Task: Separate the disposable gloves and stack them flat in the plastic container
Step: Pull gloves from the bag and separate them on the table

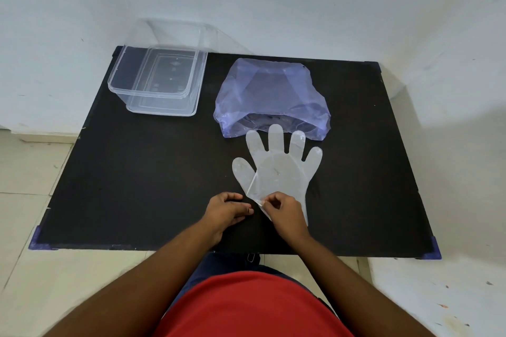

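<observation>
A stack of clear disposable gloves [276,169] lies flat on the black table [142,172], fingers pointing away from me. My right hand [284,212] pinches the lifted cuff corner of the top glove at its near left edge. My left hand [228,209] rests on the table just left of the cuff, fingers curled, holding nothing that I can see. The clear plastic container [161,82] stands at the far left of the table, with nothing in it.
A crumpled purple plastic bag [271,93] lies behind the gloves, its mouth facing me and touching the glove fingertips. A white wall rises behind the table. Tiled floor surrounds the table.
</observation>
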